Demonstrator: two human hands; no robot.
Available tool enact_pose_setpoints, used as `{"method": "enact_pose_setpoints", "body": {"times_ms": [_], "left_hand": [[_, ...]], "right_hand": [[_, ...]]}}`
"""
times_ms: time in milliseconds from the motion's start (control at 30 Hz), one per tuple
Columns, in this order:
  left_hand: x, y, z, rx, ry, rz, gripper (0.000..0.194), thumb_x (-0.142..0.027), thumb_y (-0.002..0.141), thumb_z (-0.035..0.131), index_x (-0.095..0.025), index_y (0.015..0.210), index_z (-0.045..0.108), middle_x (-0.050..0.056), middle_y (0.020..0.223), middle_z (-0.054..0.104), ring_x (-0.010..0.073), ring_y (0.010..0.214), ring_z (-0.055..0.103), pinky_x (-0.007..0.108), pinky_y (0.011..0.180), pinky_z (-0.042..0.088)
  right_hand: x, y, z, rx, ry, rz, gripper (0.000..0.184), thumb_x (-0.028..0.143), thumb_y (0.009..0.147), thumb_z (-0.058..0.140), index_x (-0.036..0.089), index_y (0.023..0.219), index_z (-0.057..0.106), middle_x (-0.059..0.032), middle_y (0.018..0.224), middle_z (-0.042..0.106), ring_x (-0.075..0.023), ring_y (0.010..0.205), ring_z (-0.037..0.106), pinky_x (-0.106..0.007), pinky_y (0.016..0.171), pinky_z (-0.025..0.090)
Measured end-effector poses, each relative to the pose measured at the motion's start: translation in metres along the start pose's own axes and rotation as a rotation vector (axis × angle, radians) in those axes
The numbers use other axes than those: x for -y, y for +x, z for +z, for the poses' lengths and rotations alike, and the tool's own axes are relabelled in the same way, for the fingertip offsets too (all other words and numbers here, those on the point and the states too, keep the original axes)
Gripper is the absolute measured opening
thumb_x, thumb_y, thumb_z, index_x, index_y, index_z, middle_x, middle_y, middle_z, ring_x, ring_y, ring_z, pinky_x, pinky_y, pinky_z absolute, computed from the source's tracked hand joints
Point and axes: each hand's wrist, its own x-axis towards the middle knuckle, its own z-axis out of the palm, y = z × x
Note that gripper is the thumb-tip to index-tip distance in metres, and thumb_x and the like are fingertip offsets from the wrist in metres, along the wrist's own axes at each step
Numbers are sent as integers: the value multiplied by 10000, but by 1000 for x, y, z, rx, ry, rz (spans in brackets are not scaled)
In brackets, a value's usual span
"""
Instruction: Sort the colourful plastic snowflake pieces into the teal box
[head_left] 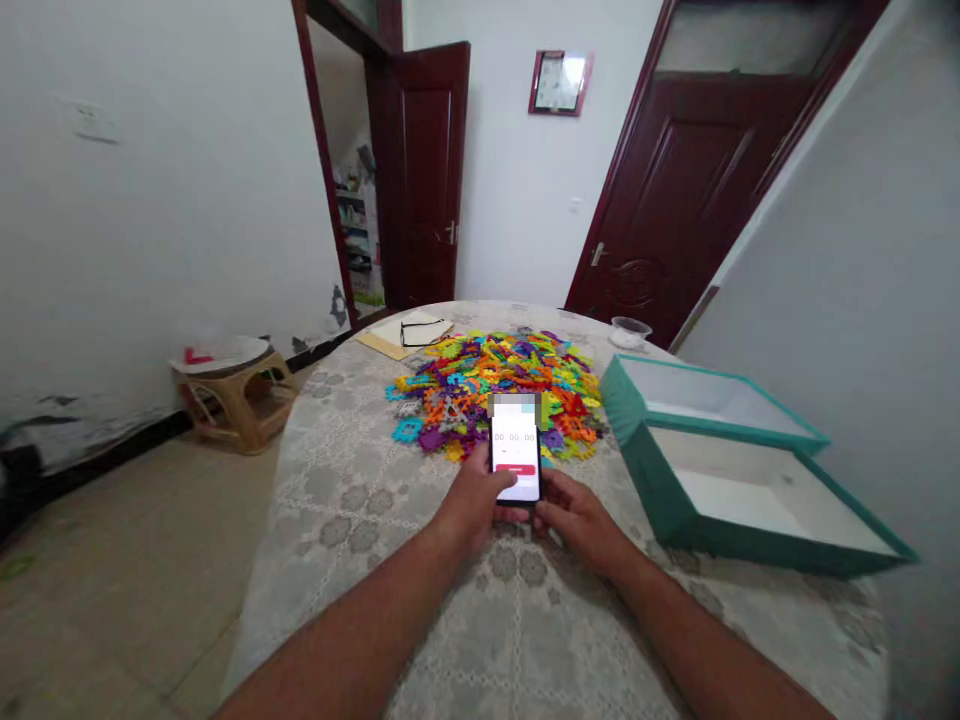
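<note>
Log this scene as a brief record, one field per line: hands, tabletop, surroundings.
Left hand: grips phone, thumb over its lower front
Right hand: at the phone's lower right edge; firmness of hold unclear
Pile: multicoloured pieces, just beyond the phone
Teal box parts: two, open, right side of table
Eyeglasses: table's far left
Clear bowl: table's far right
Stool: on floor, left of table

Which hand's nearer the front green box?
Right. The right hand, by the phone's lower right corner, is left of the box; the left hand, holding the phone, is farther left.
</note>
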Motion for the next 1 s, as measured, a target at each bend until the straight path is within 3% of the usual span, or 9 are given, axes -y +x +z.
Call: {"method": "enact_pose_setpoints", "body": {"times_ms": [333, 1000], "left_hand": [[-1, -1, 1, 17, -29, -5, 690, -164, 699, 661, -206, 1371, 511, 146, 1221, 735, 250, 875, 758, 298, 549, 642], [1, -3, 2, 11, 20, 31, 582, -192, 743, 691, -204, 1301, 525, 142, 1243, 722, 237, 875, 752, 308, 579, 642]], "right_hand": [[2, 1, 1, -6, 11, 25, 504, 264, 852, 731, 207, 1346, 651, -35, 923, 713, -143, 682, 611, -275, 631, 507], [0, 0, 0, 2, 11, 15, 489, 289, 867, 730, 201, 1342, 653, -49, 962, 716, -148, 708, 610, -277, 644, 513]]}}
